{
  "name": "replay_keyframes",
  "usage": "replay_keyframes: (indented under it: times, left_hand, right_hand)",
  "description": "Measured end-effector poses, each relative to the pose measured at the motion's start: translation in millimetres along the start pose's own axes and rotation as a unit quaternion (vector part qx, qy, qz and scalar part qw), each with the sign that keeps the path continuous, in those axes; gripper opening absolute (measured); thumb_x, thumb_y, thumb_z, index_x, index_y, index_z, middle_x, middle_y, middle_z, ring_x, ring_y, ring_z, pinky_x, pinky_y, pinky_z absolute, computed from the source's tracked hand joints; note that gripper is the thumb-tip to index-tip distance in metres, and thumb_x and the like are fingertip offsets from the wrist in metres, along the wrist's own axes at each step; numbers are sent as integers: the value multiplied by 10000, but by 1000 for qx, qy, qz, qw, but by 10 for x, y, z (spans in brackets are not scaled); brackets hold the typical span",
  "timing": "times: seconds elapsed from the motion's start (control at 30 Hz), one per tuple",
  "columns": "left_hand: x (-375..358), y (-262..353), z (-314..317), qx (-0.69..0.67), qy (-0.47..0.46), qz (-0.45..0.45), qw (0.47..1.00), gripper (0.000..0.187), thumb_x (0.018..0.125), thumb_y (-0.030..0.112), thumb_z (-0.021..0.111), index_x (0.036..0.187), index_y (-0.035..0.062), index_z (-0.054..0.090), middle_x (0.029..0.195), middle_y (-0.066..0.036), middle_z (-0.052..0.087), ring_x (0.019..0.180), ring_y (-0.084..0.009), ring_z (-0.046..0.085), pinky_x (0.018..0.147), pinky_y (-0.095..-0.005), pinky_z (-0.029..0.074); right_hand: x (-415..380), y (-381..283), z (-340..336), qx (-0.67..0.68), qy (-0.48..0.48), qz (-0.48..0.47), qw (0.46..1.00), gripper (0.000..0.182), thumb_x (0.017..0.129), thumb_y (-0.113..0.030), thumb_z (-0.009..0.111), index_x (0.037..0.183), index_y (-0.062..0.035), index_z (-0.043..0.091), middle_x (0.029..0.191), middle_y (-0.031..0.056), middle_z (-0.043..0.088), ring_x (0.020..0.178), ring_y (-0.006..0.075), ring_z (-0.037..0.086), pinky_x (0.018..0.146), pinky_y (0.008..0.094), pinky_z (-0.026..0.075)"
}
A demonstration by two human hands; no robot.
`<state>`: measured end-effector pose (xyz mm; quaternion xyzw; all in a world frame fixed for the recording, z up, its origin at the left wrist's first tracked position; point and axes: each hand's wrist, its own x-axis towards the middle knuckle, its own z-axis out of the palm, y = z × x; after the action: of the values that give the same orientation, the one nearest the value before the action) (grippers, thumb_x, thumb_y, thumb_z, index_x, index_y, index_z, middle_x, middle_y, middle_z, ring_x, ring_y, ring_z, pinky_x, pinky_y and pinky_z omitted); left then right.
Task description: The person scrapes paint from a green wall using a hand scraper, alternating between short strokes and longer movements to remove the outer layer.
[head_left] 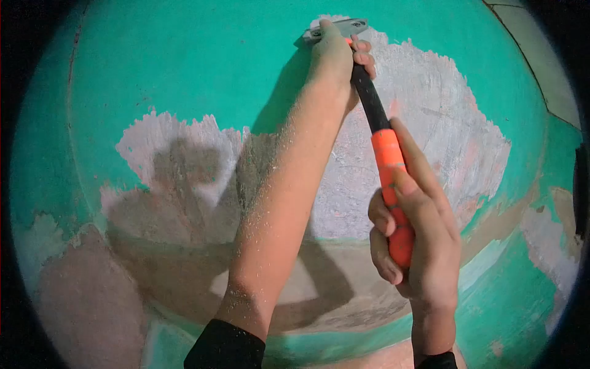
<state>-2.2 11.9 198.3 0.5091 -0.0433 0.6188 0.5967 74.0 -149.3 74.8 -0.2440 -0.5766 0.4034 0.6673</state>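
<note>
A long-handled scraper (371, 98) with a black shaft and an orange grip is held in both hands. My right hand (424, 227) wraps round the orange grip at its lower end. Up near the head, my left hand (335, 55) is closed on the shaft, its thumb by the metal blade (353, 26). The blade lies against the green painted wall (184, 67), at the top edge of a bare whitish patch (424, 111). Pale flecks of dust cover my left forearm.
Another bare, ragged-edged patch (141, 147) spreads to the left, partly in shadow. Below runs a brownish band (184, 270), with green paint under it. A pale panel edge (528, 49) shows at the upper right, and a dark object (581, 190) at the right edge.
</note>
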Motion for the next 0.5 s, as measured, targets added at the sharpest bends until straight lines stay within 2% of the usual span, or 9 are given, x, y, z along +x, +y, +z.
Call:
replay_keyframes:
  times: [0.07, 0.17, 0.2, 0.27, 0.37, 0.5]
  left_hand:
    - [-167, -129, -51, 16, 46, -4, 999, 396, 994, 457, 296, 872, 94, 398, 671, 7, 454, 465, -28, 367, 421, -193, 333]
    - [-193, -110, -36, 13, 54, 8, 998, 408, 991, 469, 304, 868, 94, 404, 668, 19, 450, 466, -22, 362, 422, -190, 334]
    - [-115, -39, -40, 1, 2, -4, 1000, 425, 985, 489, 314, 861, 94, 409, 668, 28, 450, 465, -18, 357, 427, -184, 334]
    - [-48, -37, -40, -1, 1, 1, 1000, 439, 979, 506, 319, 859, 94, 410, 666, 30, 447, 464, -17, 355, 427, -183, 334]
    - [-270, -203, -147, 34, 35, -13, 999, 454, 964, 545, 328, 877, 109, 420, 657, 41, 434, 455, -25, 354, 427, -194, 345]
    - [-881, -605, -435, 55, 102, -66, 991, 479, 937, 597, 349, 917, 125, 429, 645, 51, 410, 435, -37, 345, 407, -219, 349]
  right_hand:
    - [-95, 68, -32, 3, 3, 13, 1000, 540, 955, -209, 374, 1455, -49, 246, 615, 20, 371, 330, 50, 227, 278, 192, 227]
    - [-145, 73, -37, 17, 4, 9, 1000, 534, 958, -208, 369, 1454, -49, 250, 615, 20, 372, 328, 51, 223, 278, 192, 225]
    - [-84, 29, -12, 14, 0, -1, 1000, 537, 958, -211, 369, 1455, -49, 246, 614, 21, 373, 327, 52, 222, 277, 192, 226]
    - [-25, 8, -5, 16, -17, -9, 1000, 563, 955, -226, 383, 1466, -64, 213, 609, 21, 379, 331, 53, 236, 277, 192, 235]
    - [-130, 272, -251, 17, -70, 40, 997, 572, 988, -233, 383, 1488, -103, 136, 650, 44, 434, 366, 85, 352, 328, 223, 326]
    - [-581, 776, -474, 40, -57, 107, 992, 599, 992, -246, 397, 1493, -108, 100, 635, 38, 433, 401, 85, 384, 366, 215, 349]
